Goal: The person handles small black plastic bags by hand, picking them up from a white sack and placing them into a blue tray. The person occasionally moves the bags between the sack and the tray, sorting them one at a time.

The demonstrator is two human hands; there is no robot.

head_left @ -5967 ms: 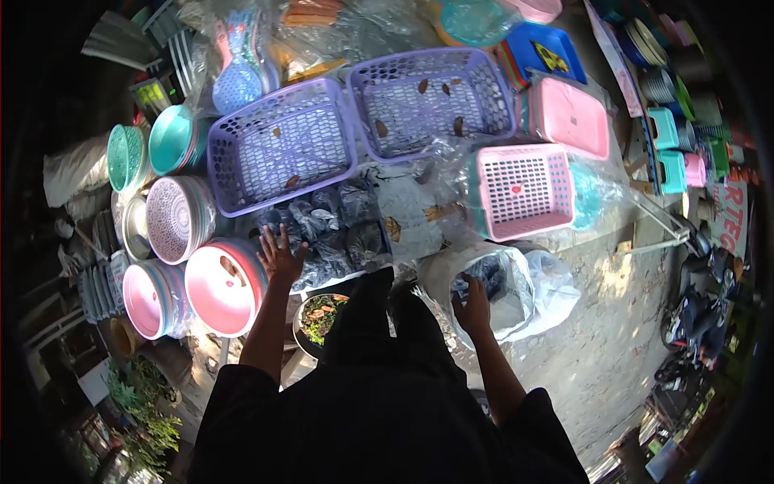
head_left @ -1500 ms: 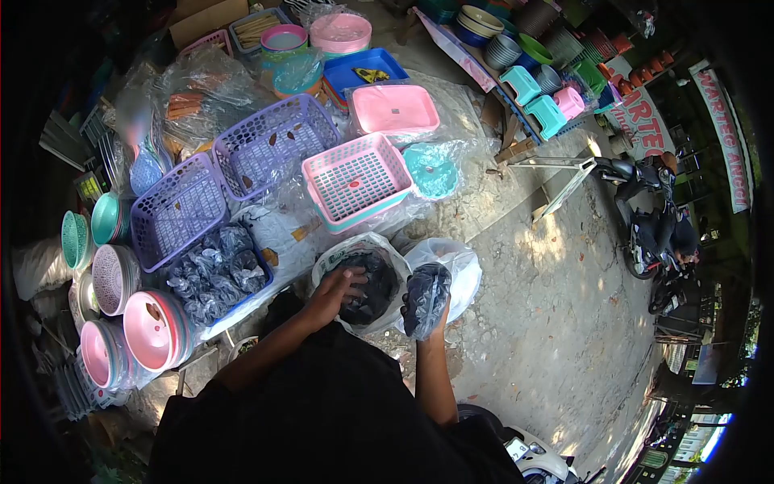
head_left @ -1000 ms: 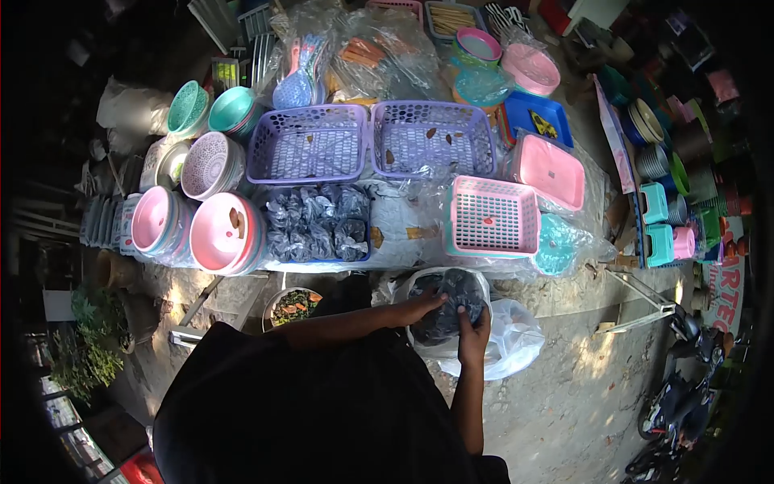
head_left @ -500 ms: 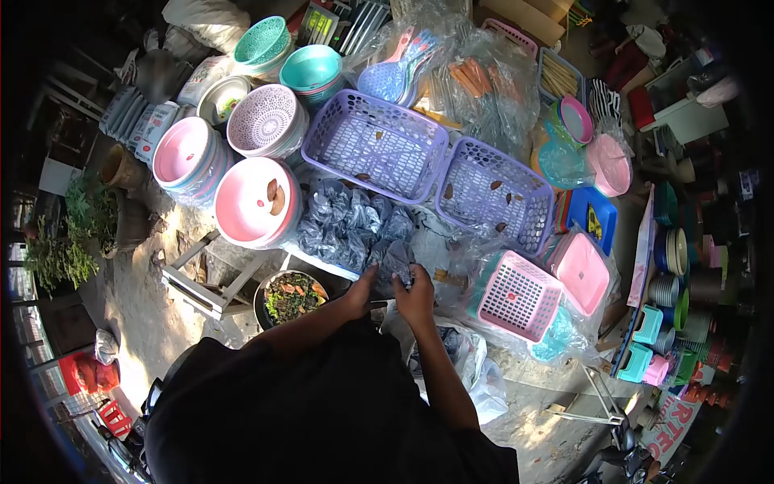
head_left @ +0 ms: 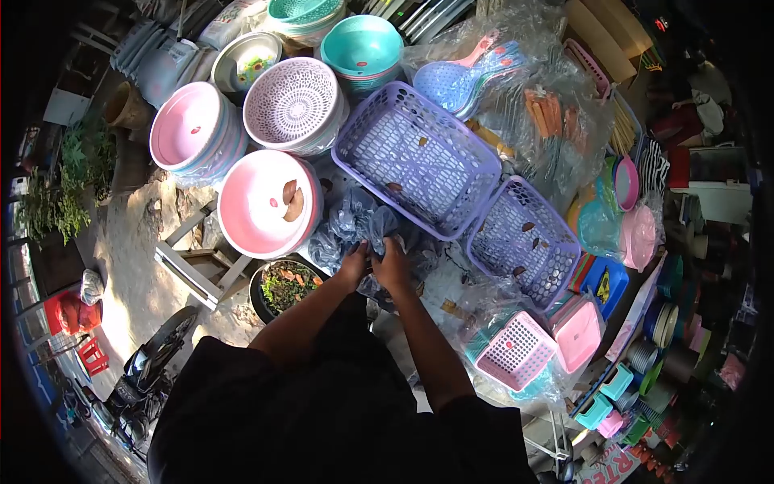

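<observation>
Both my hands are on a pile of dark plastic-wrapped bundles (head_left: 348, 230) lying on the stall in front of me. My left hand (head_left: 353, 262) presses on the near edge of the pile, fingers bent over a bundle. My right hand (head_left: 393, 264) is beside it, closed on a dark wrapped bundle (head_left: 384, 228) at the top of the pile. My dark sleeves and body fill the bottom of the view.
Two purple baskets (head_left: 419, 157) (head_left: 520, 238) lie behind the pile. Pink basins (head_left: 266, 206) (head_left: 193, 133) and a lattice bowl stack (head_left: 294, 105) stand at left. A pink basket (head_left: 516, 351) is at right. A dish of greens (head_left: 282, 286) sits below, beside a wooden frame (head_left: 201, 270).
My hands left the white sack on the ground, carried a dark bundle up to the pile on the stall and now rest on it. My view swung left.
</observation>
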